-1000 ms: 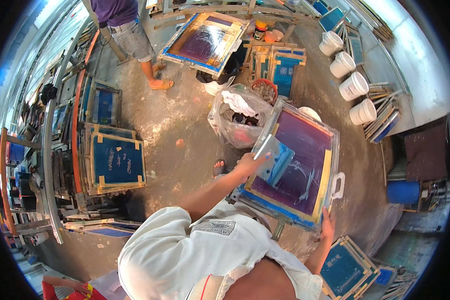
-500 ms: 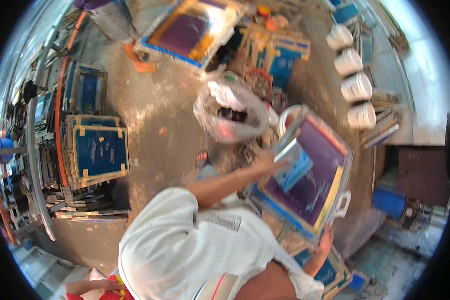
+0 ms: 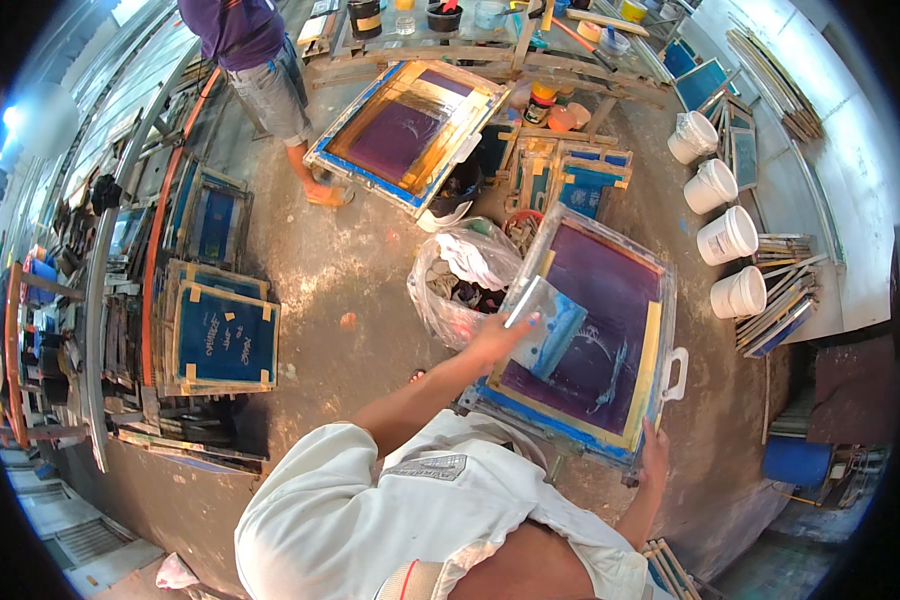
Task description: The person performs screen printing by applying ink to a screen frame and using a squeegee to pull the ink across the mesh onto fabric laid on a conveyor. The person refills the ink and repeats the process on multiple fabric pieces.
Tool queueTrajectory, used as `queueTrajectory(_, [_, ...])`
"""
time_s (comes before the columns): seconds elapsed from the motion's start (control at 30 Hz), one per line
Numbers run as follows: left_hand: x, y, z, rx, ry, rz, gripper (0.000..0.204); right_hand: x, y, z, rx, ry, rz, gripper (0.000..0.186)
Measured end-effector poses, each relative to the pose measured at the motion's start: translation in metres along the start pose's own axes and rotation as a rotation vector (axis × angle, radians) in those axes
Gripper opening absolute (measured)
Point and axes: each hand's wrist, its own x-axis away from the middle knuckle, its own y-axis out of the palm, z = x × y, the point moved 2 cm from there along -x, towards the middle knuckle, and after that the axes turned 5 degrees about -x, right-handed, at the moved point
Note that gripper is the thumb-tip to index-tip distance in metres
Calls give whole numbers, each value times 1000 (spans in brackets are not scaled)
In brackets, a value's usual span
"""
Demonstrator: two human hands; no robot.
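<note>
The left hand [image 3: 497, 341] has fingers clamped on the blue tool [image 3: 558, 334], which lies to their right over the purple screen [image 3: 602, 270], long axis slanting forward-right; the right hand [image 3: 654, 456] grips the screen's near-right corner

A rectangular framed screen [image 3: 610, 300] with dark purple mesh, pale smears, yellow tape and blue-stained edges sits slantwise, a smaller, partly hidden light-blue scraper [image 3: 558, 338] angled over its left side.

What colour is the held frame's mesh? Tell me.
Mesh: dark purple, best in the head view.
</note>
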Motion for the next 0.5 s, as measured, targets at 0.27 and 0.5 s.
queueTrajectory(0.27, [-17,-43,26,225,40,-50,50,-11,57,-3,-158,-40,31,44])
queueTrajectory(0.5, [-60,-51,17,94,137,-63,50,-3,89,32,-283,-48,114,47])
